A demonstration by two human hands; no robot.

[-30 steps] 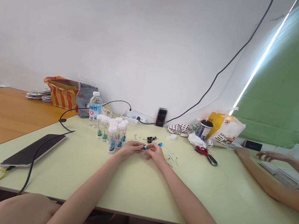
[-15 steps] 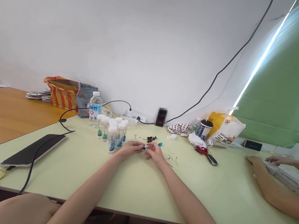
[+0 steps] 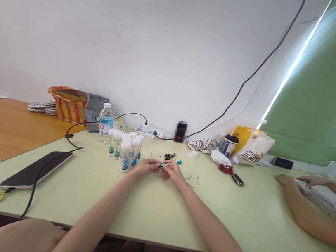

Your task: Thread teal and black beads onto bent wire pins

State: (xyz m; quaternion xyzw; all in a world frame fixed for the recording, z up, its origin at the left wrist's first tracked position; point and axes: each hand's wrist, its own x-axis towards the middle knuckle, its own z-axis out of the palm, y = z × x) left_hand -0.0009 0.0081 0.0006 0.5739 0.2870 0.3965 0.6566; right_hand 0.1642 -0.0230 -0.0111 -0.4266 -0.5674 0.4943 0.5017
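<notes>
Between my fingertips is a small blue piece point(image 3: 161, 166), too small to make out its kind. My left hand point(image 3: 147, 168) pinches it from the left, and my right hand point(image 3: 173, 172) closes on it from the right. Just behind my hands lie several small black parts point(image 3: 170, 156) and another blue piece point(image 3: 179, 162). Thin metal pins or wires point(image 3: 193, 179) are scattered right of my right hand. Clear tubes with white caps point(image 3: 124, 157) stand left of my left hand, with blue or green pieces inside.
A tablet-like dark device point(image 3: 36, 170) with a black cable lies at left. Behind the tubes stands a water bottle point(image 3: 106, 121). Red-handled scissors point(image 3: 226, 169), a dark cup point(image 3: 230, 145) and a paper bag point(image 3: 254, 148) are at right. Another person's arm point(image 3: 306, 208) rests beside stacked papers point(image 3: 329, 203).
My fingers have shifted slightly around the small blue piece, and less of it shows between them. The view has moved a little. The other person's far hand has shifted slightly over the papers.
</notes>
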